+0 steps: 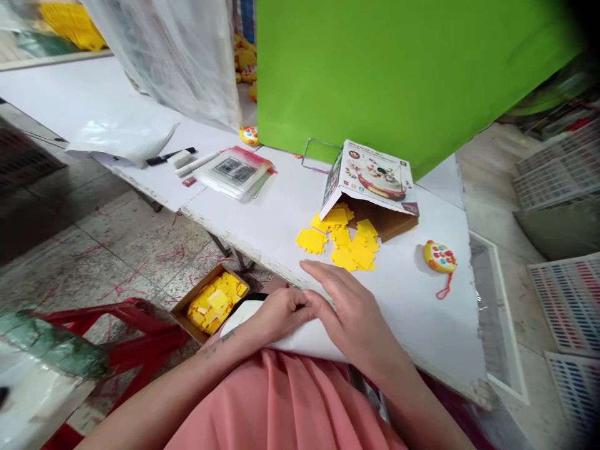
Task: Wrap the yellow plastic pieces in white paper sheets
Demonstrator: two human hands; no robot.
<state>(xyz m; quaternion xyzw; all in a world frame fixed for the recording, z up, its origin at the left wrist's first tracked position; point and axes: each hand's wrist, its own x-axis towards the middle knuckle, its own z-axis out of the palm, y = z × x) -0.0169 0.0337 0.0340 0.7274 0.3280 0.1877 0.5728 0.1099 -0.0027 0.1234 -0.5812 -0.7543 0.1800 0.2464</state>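
Observation:
My left hand [284, 312] rests low over my lap at the table's front edge, its fingers curled; whatever they may hold is hidden. Beside it, my right hand [351, 306] has its fingers stretched out, and its thumb side meets the left fingertips. Beneath both lies a smooth white thing [300, 340] across my lap. Just beyond the right fingertips, yellow cut pieces [351, 253] are scattered in a loose pile. They spill from the open end of a printed toy box [377, 178] lying on its side.
A yellow toy with coloured buttons and a red cord [439, 257] lies at right on the white table [403, 306]. Clear plastic sleeves [237, 172] and a black marker [171, 156] lie left. A green panel [398, 81] stands behind. On the floor sits a carton of yellow pieces [210, 303] near a red stool [135, 331].

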